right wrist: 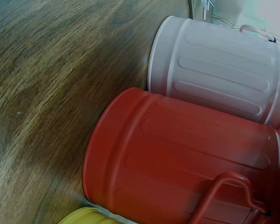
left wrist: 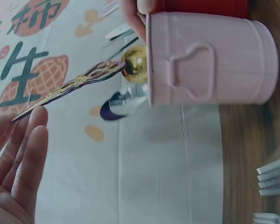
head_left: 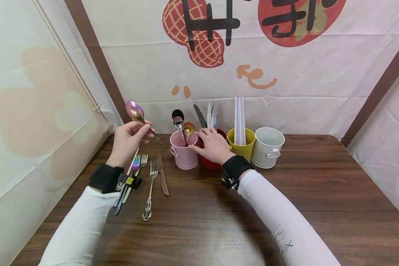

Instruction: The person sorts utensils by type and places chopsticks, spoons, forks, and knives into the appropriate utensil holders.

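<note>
My left hand (head_left: 128, 142) pinches a purple-and-gold spoon (head_left: 135, 111) between thumb and fingers, bowl up. Its ornate handle (left wrist: 77, 83) slants down toward the pink bucket (head_left: 185, 159), overlapping the spoons there in the left wrist view. My right hand (head_left: 214, 145) reaches over the red bucket (right wrist: 177, 158), with thumb and fingers holding the pink bucket's right rim. Inside the pink bucket stand a gold spoon (head_left: 188, 128) and silver spoon (head_left: 178, 121). Knives (head_left: 200, 115) rise from the red bucket behind my right hand.
Right of these stand a yellow bucket (head_left: 249, 151) holding pale straws (head_left: 240, 120) and a white bucket (head_left: 268, 147). A silver fork (head_left: 149, 192), a copper-coloured knife (head_left: 163, 173) and several other utensils (head_left: 130, 179) lie on the wooden table (head_left: 199, 221). A printed cloth (head_left: 136, 66) hangs behind.
</note>
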Available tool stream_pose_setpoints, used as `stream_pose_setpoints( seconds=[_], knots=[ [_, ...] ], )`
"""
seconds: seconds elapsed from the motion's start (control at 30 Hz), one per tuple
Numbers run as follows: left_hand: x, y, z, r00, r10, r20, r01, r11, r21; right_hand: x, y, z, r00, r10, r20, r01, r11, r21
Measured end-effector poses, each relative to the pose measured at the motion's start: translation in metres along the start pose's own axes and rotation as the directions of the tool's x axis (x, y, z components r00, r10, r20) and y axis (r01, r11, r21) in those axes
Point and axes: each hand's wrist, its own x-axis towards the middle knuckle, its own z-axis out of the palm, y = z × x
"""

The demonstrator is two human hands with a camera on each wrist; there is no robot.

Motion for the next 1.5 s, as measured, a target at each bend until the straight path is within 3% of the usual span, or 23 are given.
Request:
stream_pose_setpoints(
  seconds=[0.17,0.37,0.5,0.67,0.87,1.2,1.4,1.5],
  knots=[
    [0.017,0.001,0.019,1.000,0.011,-0.005,-0.011,0.999,-0.033,0.000,0.000,0.001,1.000,-0.007,0.007,0.007,1.000,-0.001],
    [0.031,-0.008,0.038,0.998,-0.005,0.069,0.004,1.000,0.016,-0.001,0.000,0.002,1.000,0.000,0.004,0.000,1.000,-0.005],
    [0.034,-0.018,0.048,0.993,-0.002,0.120,-0.015,0.991,0.137,-0.001,0.000,0.001,1.000,-0.007,-0.001,0.007,1.000,-0.012],
    [0.033,-0.029,0.056,0.988,0.053,0.142,-0.098,0.936,0.339,-0.002,0.000,0.001,1.000,-0.012,-0.001,0.012,1.000,-0.014],
    [0.031,-0.040,0.063,0.987,0.084,0.139,-0.139,0.883,0.449,-0.002,0.001,0.001,1.000,-0.008,-0.002,0.008,1.000,-0.007],
    [0.028,-0.048,0.068,0.988,0.008,0.157,-0.086,0.863,0.498,0.000,0.002,0.002,1.000,-0.018,-0.018,0.017,1.000,-0.012],
    [0.024,-0.040,0.066,0.998,-0.029,0.057,-0.011,0.796,0.605,0.000,0.002,0.002,1.000,-0.019,-0.021,0.019,1.000,-0.013],
    [0.022,-0.036,0.060,0.998,-0.045,0.037,0.011,0.769,0.639,0.000,0.003,0.003,1.000,-0.015,-0.021,0.014,1.000,-0.017]
  ],
)
